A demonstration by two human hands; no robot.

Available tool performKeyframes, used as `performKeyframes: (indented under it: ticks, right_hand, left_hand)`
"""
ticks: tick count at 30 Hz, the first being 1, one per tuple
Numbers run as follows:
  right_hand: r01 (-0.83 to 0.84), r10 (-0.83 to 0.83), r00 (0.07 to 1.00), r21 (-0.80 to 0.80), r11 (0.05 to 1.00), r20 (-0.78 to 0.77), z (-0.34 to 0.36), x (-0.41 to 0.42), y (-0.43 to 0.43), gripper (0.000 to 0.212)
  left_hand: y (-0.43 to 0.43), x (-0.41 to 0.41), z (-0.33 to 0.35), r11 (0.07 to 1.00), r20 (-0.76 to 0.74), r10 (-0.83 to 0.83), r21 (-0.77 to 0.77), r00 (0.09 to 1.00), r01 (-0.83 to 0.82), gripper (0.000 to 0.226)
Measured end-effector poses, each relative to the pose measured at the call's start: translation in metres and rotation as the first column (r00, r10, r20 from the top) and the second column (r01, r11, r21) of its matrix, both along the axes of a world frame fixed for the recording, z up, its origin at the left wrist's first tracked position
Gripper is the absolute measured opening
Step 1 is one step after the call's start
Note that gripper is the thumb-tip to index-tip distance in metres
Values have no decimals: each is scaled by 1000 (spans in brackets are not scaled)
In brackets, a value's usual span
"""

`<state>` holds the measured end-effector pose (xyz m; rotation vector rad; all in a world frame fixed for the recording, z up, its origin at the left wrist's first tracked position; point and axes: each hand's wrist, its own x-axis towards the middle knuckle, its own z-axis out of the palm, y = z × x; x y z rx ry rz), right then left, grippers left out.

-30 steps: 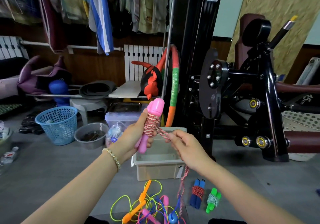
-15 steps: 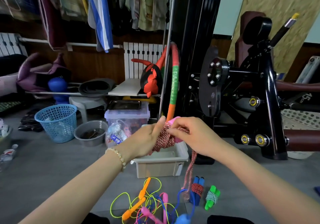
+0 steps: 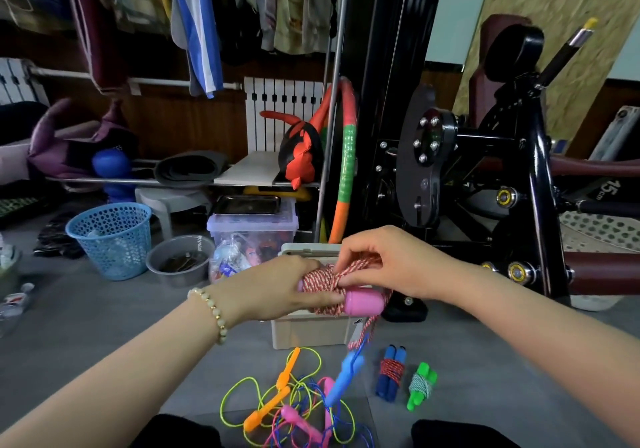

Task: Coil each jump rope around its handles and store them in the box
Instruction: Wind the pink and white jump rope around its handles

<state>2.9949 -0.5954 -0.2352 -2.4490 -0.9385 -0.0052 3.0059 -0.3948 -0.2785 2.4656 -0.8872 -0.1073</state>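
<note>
My left hand (image 3: 277, 290) grips the pink handles (image 3: 363, 302) of a jump rope, held sideways above the beige box (image 3: 311, 331). Red-and-white cord (image 3: 323, 279) is coiled around them. My right hand (image 3: 391, 264) pinches the cord on top of the coil, and a loose tail (image 3: 367, 330) hangs down past the box's right corner. On the floor lie a coiled blue-handled rope (image 3: 389, 373), a coiled green-handled rope (image 3: 420, 388) and a tangle of orange, pink and blue ropes (image 3: 294, 402).
A blue mesh basket (image 3: 112, 239), a grey bowl (image 3: 180, 259) and a clear lidded tub (image 3: 252, 226) stand on the floor to the left behind the box. A black exercise machine (image 3: 485, 177) fills the right side. Clothes hang along the back wall.
The pink handles have turned from upright to lying sideways and come lower over the box. My right hand has carried the cord over the coil, and the hanging tail is shorter.
</note>
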Motion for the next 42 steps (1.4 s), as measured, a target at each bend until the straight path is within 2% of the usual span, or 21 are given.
performKeyframes:
  ticks: [3, 6, 9, 11, 13, 15, 18, 24, 26, 28, 30, 32, 34, 36, 39, 42]
  right_hand:
    - [-21, 30, 996, -110, 994, 79, 4, 0, 6, 8]
    - [-63, 70, 996, -106, 992, 59, 7, 2, 16, 17]
    - [-55, 53, 977, -2, 998, -206, 7, 7, 21, 30]
    - [-39, 51, 904, 37, 999, -425, 5, 10, 20, 36]
    - [-48, 50, 825, 17, 999, -563, 1, 14, 17, 37]
    - [-42, 55, 774, 36, 998, -631, -7, 16, 14, 36]
    - [-1, 46, 784, 73, 997, -618, -19, 17, 11, 39]
    - [-2, 85, 834, 150, 989, -546, -43, 13, 21, 42]
    - [20, 57, 871, 152, 988, -488, -47, 14, 22, 38]
    - [93, 18, 897, 227, 969, -443, -49, 16, 19, 32]
    - [185, -13, 893, 340, 922, -449, -52, 17, 13, 31]
    - [282, -13, 863, 462, 841, -504, -58, 17, 8, 41]
    - [354, 134, 778, 603, 715, -614, -66, 15, 5, 64]
    - [389, 285, 690, 674, 629, -665, -72, 12, 8, 81]
    - [310, 353, 674, 681, 663, -650, -78, 5, 18, 81]
    - [222, 318, 738, 660, 718, -595, -75, -3, 29, 66]
  left_hand:
    - [-1, -4, 8, 995, 52, -2, 103, 999, -3, 38]
    - [0, -7, 15, 985, 93, 1, 173, 996, -17, 46]
    - [-2, -14, 19, 970, 143, -21, 241, 989, -14, 47]
    - [-5, -18, 20, 973, 148, -48, 228, 988, 13, 42]
    - [-7, -19, 17, 979, 98, -82, 197, 992, 62, 39]
    - [-8, -17, 9, 980, 6, -71, 185, 997, 69, 46]
    - [-4, -12, 0, 983, -93, -42, 175, 995, 58, 67]
    - [-9, -19, -14, 993, -247, -94, 45, 965, 109, 62]
    - [-5, -18, -15, 998, -272, -63, 12, 960, 69, 62]
    - [2, -16, -13, 999, -313, -11, -47, 950, -4, 65]
    - [6, -16, -10, 982, -346, 73, -137, 935, -127, 64]
    - [7, -14, -9, 930, -377, 178, -237, 909, -280, 62]
    - [4, -12, -8, 867, -435, 221, -323, 873, -380, 64]
    - [-2, -9, -8, 826, -498, 217, -365, 839, -431, 67]
    - [-11, -8, -9, 836, -554, 139, -378, 821, -397, 66]
    - [-10, -8, -10, 870, -557, 124, -337, 822, -360, 66]
